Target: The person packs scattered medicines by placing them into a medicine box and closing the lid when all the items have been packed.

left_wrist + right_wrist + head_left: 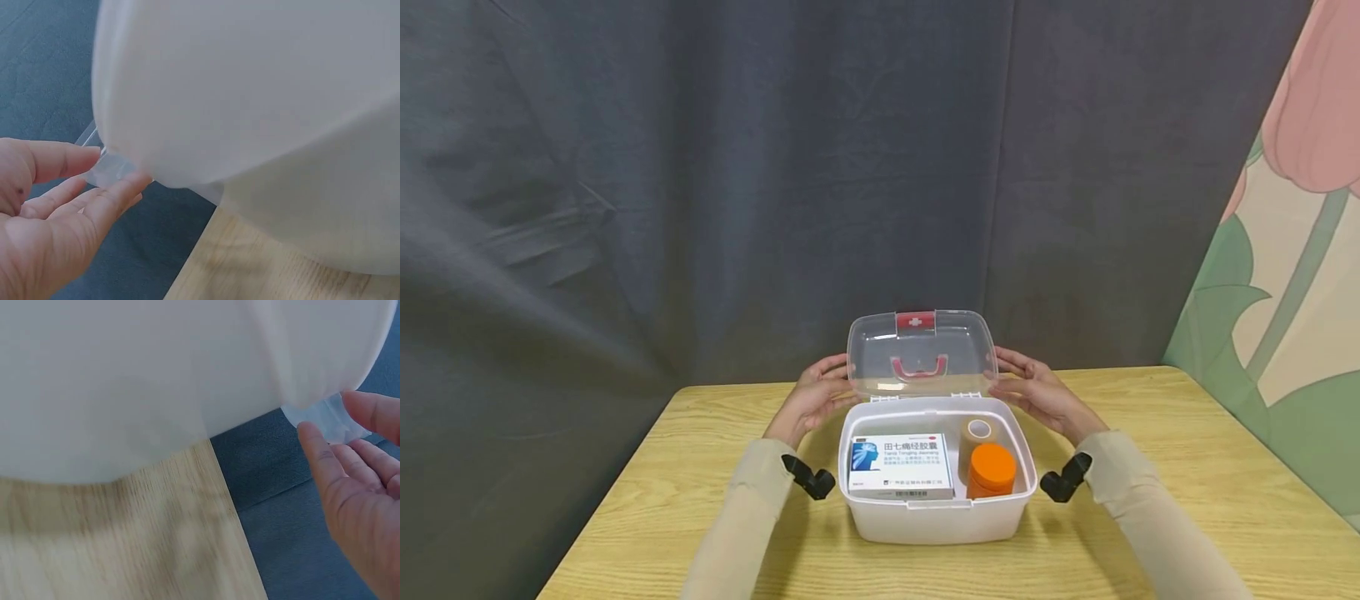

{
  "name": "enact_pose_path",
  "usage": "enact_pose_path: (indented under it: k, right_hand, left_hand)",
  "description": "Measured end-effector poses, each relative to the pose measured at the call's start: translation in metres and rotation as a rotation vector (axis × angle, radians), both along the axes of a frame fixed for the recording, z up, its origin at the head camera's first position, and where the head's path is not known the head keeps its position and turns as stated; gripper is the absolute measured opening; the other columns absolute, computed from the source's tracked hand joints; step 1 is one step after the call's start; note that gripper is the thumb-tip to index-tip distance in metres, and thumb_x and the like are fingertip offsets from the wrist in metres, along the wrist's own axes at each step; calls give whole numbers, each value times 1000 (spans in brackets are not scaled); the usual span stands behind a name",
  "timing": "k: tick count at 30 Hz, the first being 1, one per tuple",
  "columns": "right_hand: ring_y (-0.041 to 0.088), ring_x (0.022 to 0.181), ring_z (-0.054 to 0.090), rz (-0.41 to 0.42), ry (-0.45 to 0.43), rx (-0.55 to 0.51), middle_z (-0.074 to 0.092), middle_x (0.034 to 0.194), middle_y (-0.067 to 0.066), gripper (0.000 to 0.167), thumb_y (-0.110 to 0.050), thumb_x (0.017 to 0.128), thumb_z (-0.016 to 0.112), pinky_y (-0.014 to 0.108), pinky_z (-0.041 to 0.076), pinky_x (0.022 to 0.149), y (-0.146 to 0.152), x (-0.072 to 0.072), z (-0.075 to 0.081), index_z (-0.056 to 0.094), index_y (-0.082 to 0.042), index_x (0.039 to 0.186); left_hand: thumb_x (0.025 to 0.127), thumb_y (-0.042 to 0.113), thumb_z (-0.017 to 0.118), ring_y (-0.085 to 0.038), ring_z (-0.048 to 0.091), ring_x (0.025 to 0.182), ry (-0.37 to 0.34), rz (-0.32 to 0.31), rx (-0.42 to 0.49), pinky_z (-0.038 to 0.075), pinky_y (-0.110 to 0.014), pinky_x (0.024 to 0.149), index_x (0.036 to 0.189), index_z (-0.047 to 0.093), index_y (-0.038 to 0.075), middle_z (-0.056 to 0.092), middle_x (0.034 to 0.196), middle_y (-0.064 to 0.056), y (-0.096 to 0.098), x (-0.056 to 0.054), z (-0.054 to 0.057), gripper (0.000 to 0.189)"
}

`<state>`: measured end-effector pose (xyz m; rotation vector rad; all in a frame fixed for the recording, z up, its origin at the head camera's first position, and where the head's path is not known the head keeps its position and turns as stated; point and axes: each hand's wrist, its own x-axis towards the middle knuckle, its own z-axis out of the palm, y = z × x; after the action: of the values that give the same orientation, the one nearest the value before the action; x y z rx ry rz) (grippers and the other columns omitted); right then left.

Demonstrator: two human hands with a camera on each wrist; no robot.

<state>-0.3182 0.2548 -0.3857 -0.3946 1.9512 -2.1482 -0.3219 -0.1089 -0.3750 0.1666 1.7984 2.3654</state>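
A white first-aid box stands on the table with its clear lid raised at the back. The lid has a red latch with a white cross and a red handle. My left hand holds the lid's left edge between thumb and fingers; in the left wrist view the hand is at the clear rim. On the opposite edge, my right hand grips the lid the same way, also seen in the right wrist view, the hand beside the white box wall.
Inside the box lie a white and blue medicine carton, an orange-capped jar and a tan roll of tape. The wooden table ends at a dark curtain behind. A flower-painted wall borders the right.
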Motion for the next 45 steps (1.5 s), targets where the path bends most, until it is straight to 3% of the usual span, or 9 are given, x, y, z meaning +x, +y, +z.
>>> enact_pose_path:
  k: [8,12,17,26,36,42,45]
  right_hand:
    - [28,124,52,9,77,125,24,153,25,75,1,92,63,36,47,94,2,0,5,19,-1,153]
    - [23,115,58,-9,105,117,27,151,26,72,3,92,62,35,49,92,1,1,10,22,1,151]
    - [15,101,63,-42,150,100,32,148,28,64,4,93,59,33,51,88,2,1,12,27,3,149]
    - [25,112,60,-86,230,149,38,145,28,61,7,92,59,35,52,86,5,2,14,33,3,147]
    - [30,118,56,-98,304,188,39,144,26,65,10,86,65,34,53,84,7,7,16,36,2,145]
    - [22,116,58,-123,356,224,41,143,26,67,11,84,67,32,53,83,8,7,18,38,1,144]
    - [27,118,56,-137,379,247,43,142,24,71,12,83,67,32,54,83,7,7,19,37,-1,145]
  left_hand:
    - [94,-9,49,-27,62,99,13,8,-32,55,-42,82,144,35,-4,48,134,-29,1,2,7,52]
    - [97,-3,50,-31,61,104,1,11,-35,55,-45,80,144,37,0,51,131,-27,2,3,14,49]
    - [94,-10,51,-38,56,113,32,23,-47,56,-47,77,145,38,4,46,139,-23,3,4,19,55]
    - [90,-17,53,-35,55,105,107,80,-180,58,-42,69,147,38,10,45,139,-20,10,4,22,66]
    - [88,-18,55,-40,59,104,152,99,-190,57,-47,72,145,41,12,46,138,-20,11,6,23,66]
    - [86,-20,55,-37,60,104,166,99,-174,56,-48,74,147,41,16,45,138,-18,12,6,22,72]
    - [83,-24,51,-37,58,109,178,96,-160,57,-46,72,148,40,16,44,139,-19,12,6,22,77]
